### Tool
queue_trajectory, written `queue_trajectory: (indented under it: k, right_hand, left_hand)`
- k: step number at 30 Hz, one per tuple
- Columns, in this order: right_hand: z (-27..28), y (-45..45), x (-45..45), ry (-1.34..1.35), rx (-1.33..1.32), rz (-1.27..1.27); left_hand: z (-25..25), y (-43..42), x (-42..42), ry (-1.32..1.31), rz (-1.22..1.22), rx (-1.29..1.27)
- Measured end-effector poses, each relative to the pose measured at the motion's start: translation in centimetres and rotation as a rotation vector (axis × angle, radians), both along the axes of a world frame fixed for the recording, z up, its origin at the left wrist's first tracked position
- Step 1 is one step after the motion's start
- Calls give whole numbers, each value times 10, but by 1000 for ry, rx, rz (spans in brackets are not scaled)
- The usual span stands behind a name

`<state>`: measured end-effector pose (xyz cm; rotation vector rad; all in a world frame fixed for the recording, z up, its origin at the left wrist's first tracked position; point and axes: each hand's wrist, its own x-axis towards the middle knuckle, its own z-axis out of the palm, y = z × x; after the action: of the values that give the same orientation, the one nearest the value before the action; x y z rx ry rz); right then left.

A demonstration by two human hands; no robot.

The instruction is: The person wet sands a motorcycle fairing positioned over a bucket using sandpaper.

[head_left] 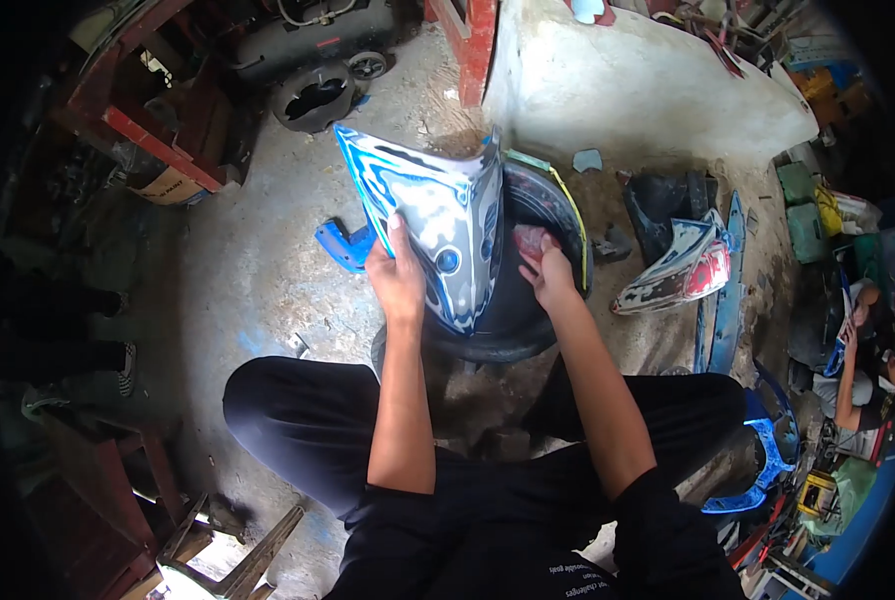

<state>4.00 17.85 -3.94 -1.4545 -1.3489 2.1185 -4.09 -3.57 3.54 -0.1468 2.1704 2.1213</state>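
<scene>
My left hand (pixel 398 278) grips the left edge of a motorcycle fairing panel (pixel 423 215), its thumb lying on the front face. The panel is tilted up, with blue paint left along its edges and grey and white sanded patches. Lower on it there is a round blue spot. My right hand (pixel 551 272) is closed on a small reddish pad (pixel 534 240), just right of the panel and apart from it. Whether the pad is sandpaper or a sponge I cannot tell. Beneath both hands is a black round tub (pixel 528 335), partly hidden by the panel.
A blue plastic part (pixel 344 246) lies on the floor to the left. On the right rest a red and white sanded panel (pixel 678 272), a long blue strip (pixel 720 320) and a blue bracket-like part (pixel 763 465). Another person's arm (pixel 848 385) shows at far right. A low wall (pixel 648 95) stands ahead.
</scene>
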Motion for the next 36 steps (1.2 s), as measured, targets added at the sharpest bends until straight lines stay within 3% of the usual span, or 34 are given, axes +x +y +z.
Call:
queue_trajectory:
  k: [1, 2, 4, 6, 10, 16, 18, 19, 22, 23, 24, 26, 28, 34, 36]
  right_hand:
    - [-22, 6, -11, -46, -195, -20]
    - [-40, 6, -21, -37, -197, -12]
    - [-90, 7, -35, -337, -167, 67]
    - [-260, 37, -34, -335, -229, 40]
    - [-228, -2, -37, -189, -456, -166]
    - [-72, -20, -39, 63, -410, -284]
    - [-46, -35, -39, 378, -166, -401]
    - [-25, -47, -38, 388, -51, -357]
    - [25, -81, -43, 302, 500, 61]
    - [39, -92, -48, 305, 712, 172]
    - [40, -102, -56, 405, 990, 240]
    - [59, -112, -60, 451, 1105, 304]
    - [62, -109, -50, 381, 1404, 603]
    - [59, -88, -34, 456, 1513, 646]
    - [49, -90, -32, 459, 1212, 383]
  left_hand:
    - [-7, -1, 0, 83, 43, -1]
    - [-11, -1, -2, 171, 87, -4]
    - [-14, 0, -2, 185, 98, 62]
    - [-20, 0, 1, 130, 136, 91]
    - [-21, -8, -2, 120, 88, 6]
    - [-34, -6, -4, 98, 114, 41]
    - [-24, 1, -2, 108, 124, 72]
    - [-20, 6, 2, 109, 136, 97]
    - [-22, 18, 9, 100, 102, 162]
    - [-23, 20, 11, 108, 78, 62]
    - [-22, 24, 13, 110, 72, 59]
    - [-17, 33, 15, 166, 140, 189]
    - [-9, 26, 12, 99, 22, 281]
    - [-3, 28, 20, 211, 40, 223]
    - [-9, 25, 20, 138, 34, 205]
